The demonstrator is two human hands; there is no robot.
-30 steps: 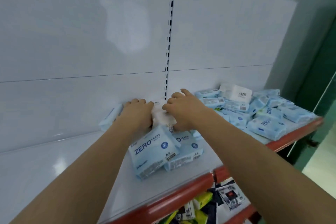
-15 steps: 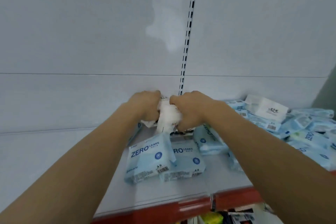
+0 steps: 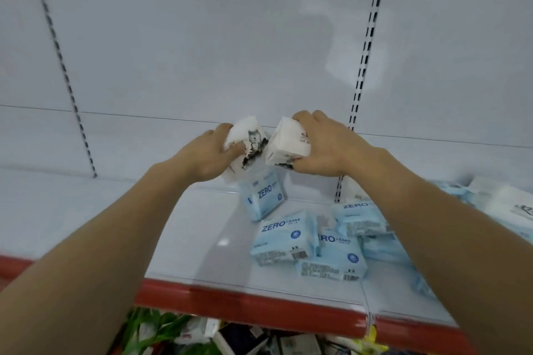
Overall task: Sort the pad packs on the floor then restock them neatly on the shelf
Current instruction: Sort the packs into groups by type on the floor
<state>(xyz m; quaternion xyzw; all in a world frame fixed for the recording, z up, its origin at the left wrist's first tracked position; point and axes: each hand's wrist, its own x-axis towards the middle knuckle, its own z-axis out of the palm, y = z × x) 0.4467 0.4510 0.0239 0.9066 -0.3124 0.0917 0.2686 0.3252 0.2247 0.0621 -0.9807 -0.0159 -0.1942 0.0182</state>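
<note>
Gripping one white pack (image 3: 248, 143) in the left hand (image 3: 208, 156) and another white pack (image 3: 288, 143) in the right hand (image 3: 326, 145), the person is restocking the shelf (image 3: 178, 228) (blue packs (image 3: 284, 238) are lying loose); placing them upright seems next.

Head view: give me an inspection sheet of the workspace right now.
Surface: white shelf with red front edge, glossy, bare on its left part.
Job's things: two white packs held above the shelf, left white pack and right white pack; blue ZERO packs lie flat in a loose pile; one blue pack stands near the back.
Clutter: more blue and white packs heaped at right, blurred.
Grippers: left hand grips the left white pack; right hand grips the right one.
Cables: nothing seen.
Surroundings: white back panel with slotted uprights; mixed goods on the shelf below.
</note>
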